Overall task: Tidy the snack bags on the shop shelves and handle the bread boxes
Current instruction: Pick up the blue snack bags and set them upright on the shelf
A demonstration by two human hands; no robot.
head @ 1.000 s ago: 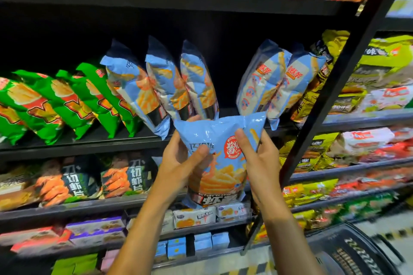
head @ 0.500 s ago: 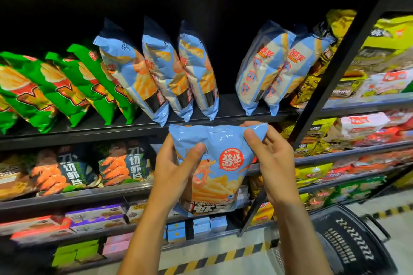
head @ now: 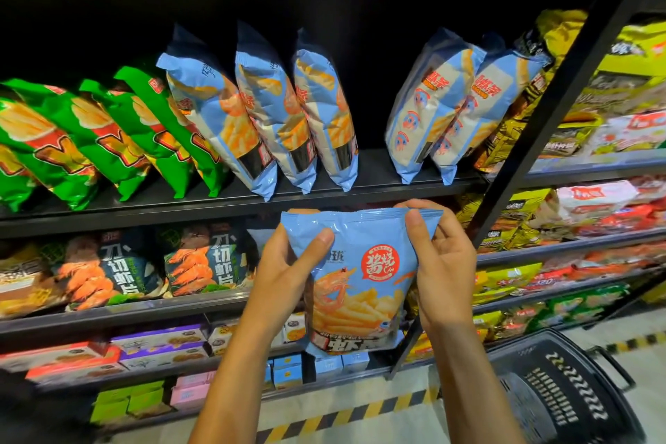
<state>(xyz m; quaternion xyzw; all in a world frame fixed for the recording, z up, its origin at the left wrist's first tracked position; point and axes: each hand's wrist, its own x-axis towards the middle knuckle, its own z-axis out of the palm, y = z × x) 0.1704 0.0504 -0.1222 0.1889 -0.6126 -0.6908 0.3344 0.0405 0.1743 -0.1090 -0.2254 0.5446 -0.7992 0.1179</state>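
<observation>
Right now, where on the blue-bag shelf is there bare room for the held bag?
The held bag is in both hands. The shelf is bare between the three left blue bags and the two right blue bags. Leftward the green bags crowd it.

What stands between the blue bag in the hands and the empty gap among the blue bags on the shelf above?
Nothing visible. The held blue bag sits just below the shelf edge, and the gap between the standing blue bags is open.
</observation>
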